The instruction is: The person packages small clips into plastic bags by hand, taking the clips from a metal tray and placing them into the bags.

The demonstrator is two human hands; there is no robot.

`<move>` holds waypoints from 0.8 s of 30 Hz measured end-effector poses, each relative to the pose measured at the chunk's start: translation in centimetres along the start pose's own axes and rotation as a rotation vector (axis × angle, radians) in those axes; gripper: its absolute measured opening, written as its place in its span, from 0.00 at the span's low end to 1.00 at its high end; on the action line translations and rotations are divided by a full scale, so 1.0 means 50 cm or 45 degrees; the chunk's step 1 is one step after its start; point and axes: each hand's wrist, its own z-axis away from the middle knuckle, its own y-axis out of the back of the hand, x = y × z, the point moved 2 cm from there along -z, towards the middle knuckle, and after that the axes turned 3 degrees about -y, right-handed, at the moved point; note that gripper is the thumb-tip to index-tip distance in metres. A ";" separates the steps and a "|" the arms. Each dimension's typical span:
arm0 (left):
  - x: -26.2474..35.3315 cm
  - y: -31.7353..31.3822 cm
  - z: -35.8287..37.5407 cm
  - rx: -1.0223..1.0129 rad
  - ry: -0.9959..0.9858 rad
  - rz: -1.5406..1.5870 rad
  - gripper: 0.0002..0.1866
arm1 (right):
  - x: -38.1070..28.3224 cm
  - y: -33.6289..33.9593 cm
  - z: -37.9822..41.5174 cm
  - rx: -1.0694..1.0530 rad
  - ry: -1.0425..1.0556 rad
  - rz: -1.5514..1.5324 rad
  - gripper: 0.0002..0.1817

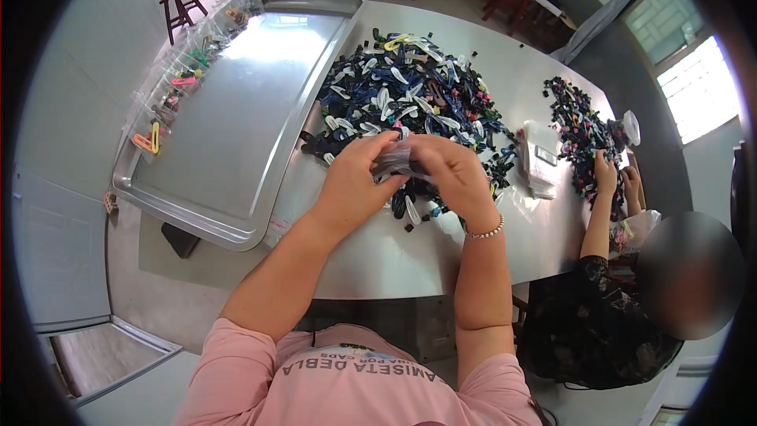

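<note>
Over the near edge of a large pile of hair clips, both hands meet at a small clear plastic bag. My left hand grips the bag from the left, thumb on the near side and fingers on the far side. My right hand, with a beaded bracelet at the wrist, has its bent fingers on the bag's right side; its fingertips are partly hidden. What the bag contains is hard to make out. The clips are mostly black, navy and white, mixed with small dark pieces.
A big metal tray lies on the left, with filled clear bags along its far-left rim. Right of the pile sits a stack of clear bags. Beyond it, a co-worker's hands are at a second pile on the metal table.
</note>
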 end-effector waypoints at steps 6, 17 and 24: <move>0.016 0.019 -0.014 -0.232 0.532 1.083 0.23 | -0.006 0.017 0.003 0.058 0.067 -0.778 0.30; -0.005 0.010 -0.009 -0.379 0.640 1.281 0.18 | 0.019 0.010 -0.002 0.339 -0.101 -0.463 0.06; -0.016 -0.001 -0.004 -0.197 0.622 0.797 0.14 | 0.031 0.014 -0.007 0.281 -0.141 -0.712 0.12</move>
